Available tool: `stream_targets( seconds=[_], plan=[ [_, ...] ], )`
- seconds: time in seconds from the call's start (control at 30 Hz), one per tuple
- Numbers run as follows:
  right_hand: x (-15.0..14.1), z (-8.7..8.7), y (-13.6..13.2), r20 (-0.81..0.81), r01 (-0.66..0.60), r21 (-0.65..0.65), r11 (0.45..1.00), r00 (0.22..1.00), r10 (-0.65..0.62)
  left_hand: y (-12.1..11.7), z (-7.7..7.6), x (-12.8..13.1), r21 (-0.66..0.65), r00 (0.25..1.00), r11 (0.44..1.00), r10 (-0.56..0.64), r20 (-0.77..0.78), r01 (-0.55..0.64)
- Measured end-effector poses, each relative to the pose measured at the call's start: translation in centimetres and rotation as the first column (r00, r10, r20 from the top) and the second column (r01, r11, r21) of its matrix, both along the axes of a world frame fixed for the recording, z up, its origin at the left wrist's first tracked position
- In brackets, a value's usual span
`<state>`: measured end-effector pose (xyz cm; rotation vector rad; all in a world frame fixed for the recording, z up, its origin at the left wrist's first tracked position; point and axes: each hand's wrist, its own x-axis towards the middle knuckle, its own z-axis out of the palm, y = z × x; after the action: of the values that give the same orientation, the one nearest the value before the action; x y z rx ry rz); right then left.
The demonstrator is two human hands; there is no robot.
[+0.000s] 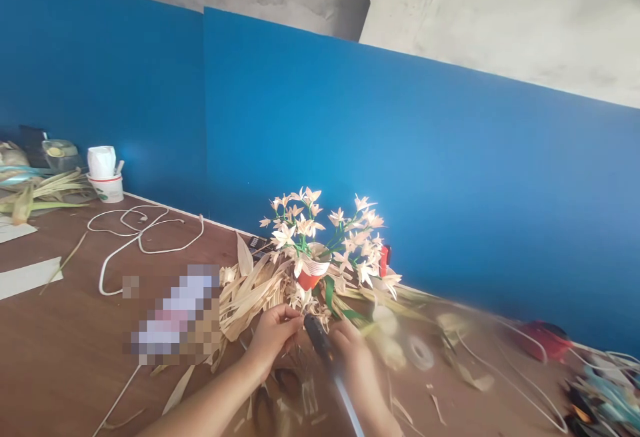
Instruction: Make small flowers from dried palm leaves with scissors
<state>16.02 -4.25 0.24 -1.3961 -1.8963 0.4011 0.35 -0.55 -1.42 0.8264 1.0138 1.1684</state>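
Note:
My left hand (276, 334) is closed in a pinch at the base of a small pale husk flower (303, 300). In my right hand (356, 350) is a black hot glue gun (320, 340), its nose close to my left fingertips and a pale glue stick (349, 402) running out behind. Just beyond my hands stands a red and white paper cup (313, 270) with cream flowers (306, 225) on green stems. Dried husks (255, 298) lie heaped to the left of the cup. Below my hands are dark scissor handles (265, 405), partly hidden among scraps.
A blue partition (400, 157) runs along the back of the brown table (65, 350). A white cable (120, 244) loops on the left near a white tub (107, 188). A blurred roll of tape (421, 353) lies to the right, with a red bowl (543, 340) farther off.

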Motion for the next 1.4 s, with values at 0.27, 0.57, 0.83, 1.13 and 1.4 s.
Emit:
stream_targets(
  seconds=[0.27,0.57,0.83,1.13,1.4],
  plan=[
    [0.6,-0.7,0.7,0.046,-0.006,-0.034,0.999,0.999,0.007,0.5,-1.2,0.2,-0.017,1.0,1.0,0.008,0.003,-0.008],
    [0.4,-0.8,0.6,0.074,0.002,-0.035,0.999,0.997,0.001,0.7,-1.8,0.3,-0.015,1.0,1.0,0.01,0.014,-0.01],
    [0.4,-1.0,0.6,0.054,-0.008,-0.021,1.0,0.999,0.009,0.8,-1.8,0.2,-0.012,1.0,1.0,0.001,0.006,-0.001],
    [0.5,-1.7,0.9,0.124,-0.008,0.005,1.0,0.992,0.007,0.7,-1.8,0.2,-0.019,1.0,1.0,-0.003,0.004,0.003],
    [0.6,-1.6,0.8,0.139,-0.003,0.003,1.0,0.99,0.003,0.7,-1.7,0.2,-0.025,1.0,1.0,-0.006,0.001,0.006]
  ],
)
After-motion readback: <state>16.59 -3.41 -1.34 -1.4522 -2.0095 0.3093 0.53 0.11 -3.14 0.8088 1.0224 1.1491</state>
